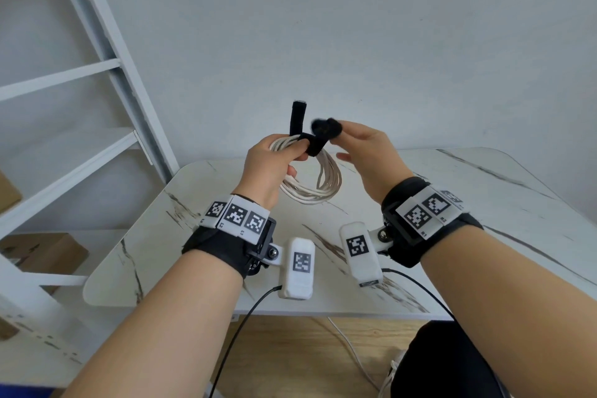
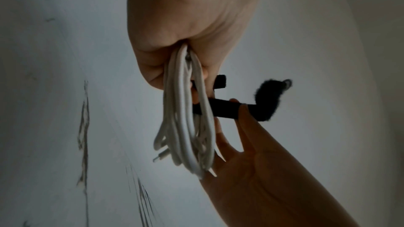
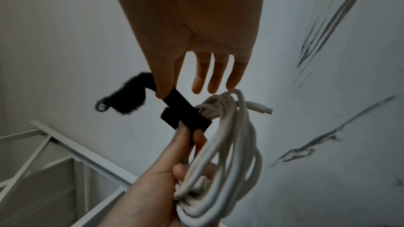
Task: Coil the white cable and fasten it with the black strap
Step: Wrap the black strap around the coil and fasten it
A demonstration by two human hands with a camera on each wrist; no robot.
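White cable (image 1: 315,182) is gathered into a loose bundle of loops and held up above the marble-patterned table (image 1: 484,203), with a plug end hanging free at the bottom in the left wrist view. It is judged light, limp and rather slick, so the loops are likely to spring apart unless they are pinched together at one point, best where the strap crosses. On the left, the coil's top is gripped by the left hand (image 1: 269,165), fingers curled round the strands and one part of the black strap (image 1: 315,144) pressed against them. One strap end stands upright. On the right, the fuzzy other end is pinched between thumb and forefinger of the right hand (image 1: 368,155), the remaining fingers kept straight and spread, holding nothing.
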